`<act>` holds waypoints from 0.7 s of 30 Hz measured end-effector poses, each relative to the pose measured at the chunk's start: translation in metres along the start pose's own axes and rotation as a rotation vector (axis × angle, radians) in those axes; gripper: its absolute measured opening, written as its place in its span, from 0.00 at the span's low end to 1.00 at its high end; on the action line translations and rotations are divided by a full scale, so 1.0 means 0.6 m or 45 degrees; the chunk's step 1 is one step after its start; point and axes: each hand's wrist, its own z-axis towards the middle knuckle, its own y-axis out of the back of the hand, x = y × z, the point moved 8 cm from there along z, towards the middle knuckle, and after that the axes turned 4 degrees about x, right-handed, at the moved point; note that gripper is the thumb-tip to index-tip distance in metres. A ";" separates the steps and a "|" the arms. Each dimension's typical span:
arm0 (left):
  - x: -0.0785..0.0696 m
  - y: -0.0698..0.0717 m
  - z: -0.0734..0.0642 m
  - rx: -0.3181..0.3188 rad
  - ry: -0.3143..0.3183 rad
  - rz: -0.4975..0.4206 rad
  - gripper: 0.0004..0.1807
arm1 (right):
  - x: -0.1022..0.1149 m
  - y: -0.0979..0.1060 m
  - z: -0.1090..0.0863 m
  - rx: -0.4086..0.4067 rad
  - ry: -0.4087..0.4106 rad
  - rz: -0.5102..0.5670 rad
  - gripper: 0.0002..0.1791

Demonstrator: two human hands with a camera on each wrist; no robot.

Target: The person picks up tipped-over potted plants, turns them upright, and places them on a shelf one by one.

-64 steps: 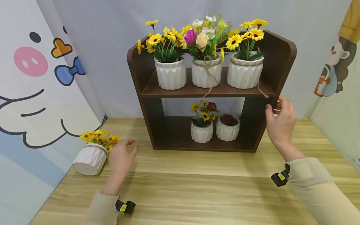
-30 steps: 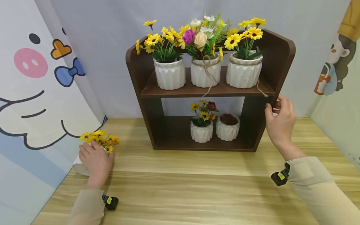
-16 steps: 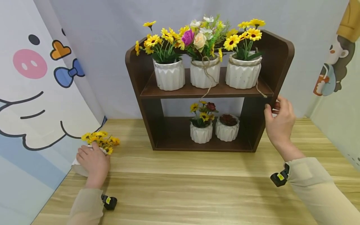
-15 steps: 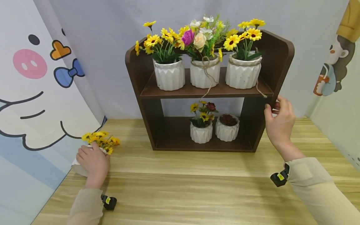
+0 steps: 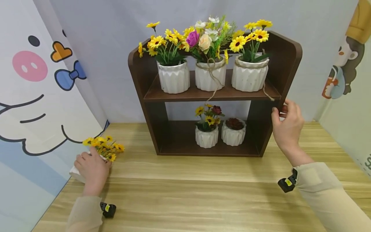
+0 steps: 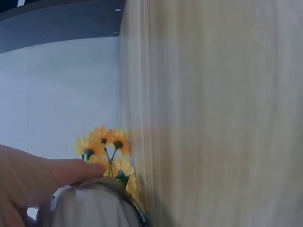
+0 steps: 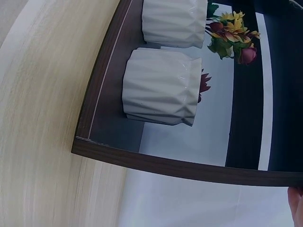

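Note:
At the left of the head view my left hand grips a white fluted flowerpot that lies tipped on its side. Its yellow daisies point away toward the back right. In the left wrist view the thumb lies along the pot near its twine-wrapped rim; the other fingers are mostly hidden. My right hand holds the right side panel of a dark brown two-tier shelf, thumb at the front edge and fingers bent against the outer side.
On the upper tier stand three white pots of flowers, the middle one tied with twine. A pot of small sunflowers and a pot with a dark red succulent share the lower tier. A printed cartoon panel borders the wooden table on the left.
My left hand has gone from beside the fallen flowerpot to over it and taken hold. The pot has since shifted slightly left. My right hand has stayed at the shelf's side.

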 end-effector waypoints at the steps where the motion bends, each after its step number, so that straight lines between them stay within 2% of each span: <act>1: 0.002 0.000 0.000 0.000 0.002 0.000 0.38 | 0.000 -0.001 0.000 0.000 0.001 0.003 0.14; 5: 0.006 0.002 -0.001 -0.006 -0.013 -0.008 0.40 | 0.000 -0.002 0.000 -0.005 0.004 0.010 0.14; 11: 0.011 0.011 -0.008 -0.029 -0.045 -0.096 0.36 | -0.001 -0.003 -0.001 0.005 0.000 -0.002 0.14; 14: 0.013 0.022 -0.013 -0.082 -0.059 -0.138 0.35 | 0.000 -0.004 -0.001 0.005 0.004 -0.006 0.14; 17: 0.015 0.033 -0.017 -0.179 -0.061 -0.189 0.36 | -0.001 -0.003 0.001 0.005 0.000 -0.012 0.14; 21: 0.021 0.040 -0.019 -0.248 -0.019 -0.287 0.37 | -0.003 -0.003 0.001 0.016 -0.008 -0.019 0.14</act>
